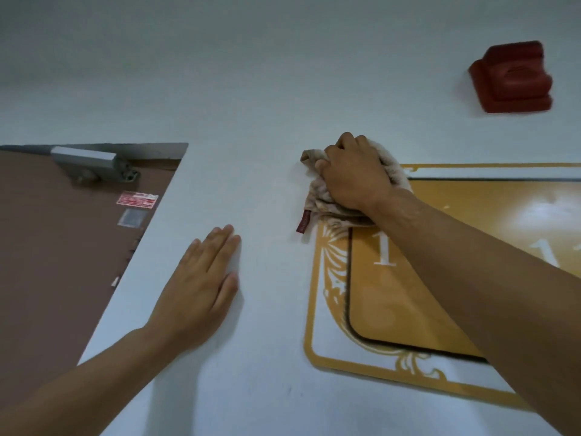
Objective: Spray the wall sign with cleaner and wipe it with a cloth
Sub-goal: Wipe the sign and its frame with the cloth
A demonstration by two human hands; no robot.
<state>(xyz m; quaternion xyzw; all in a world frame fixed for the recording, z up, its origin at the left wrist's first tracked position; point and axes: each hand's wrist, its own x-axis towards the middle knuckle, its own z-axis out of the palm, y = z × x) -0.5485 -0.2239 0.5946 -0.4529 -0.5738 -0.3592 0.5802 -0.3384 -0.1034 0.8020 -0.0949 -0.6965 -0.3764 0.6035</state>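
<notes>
White wall [267, 89], brown door [47, 247] at left. Gold wall sign [393, 303] at right, mounted flat. Right hand [355, 174] grip clamped on bunched cloth [317, 199], pressed on sign's upper-left corner. Left hand [201, 287] flat on wall, fingers straight, bracing. Advice: keep even pressure, overlap strokes, follow ornate border. Red alarm box [512, 77] far right. No spray bottle in view.

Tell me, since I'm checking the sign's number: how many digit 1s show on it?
2 clearly: one 1 beside the right forearm near the sign's left side, another right of the forearm. The arm may hide more, and a sliver at the frame edge is unclear.
</notes>
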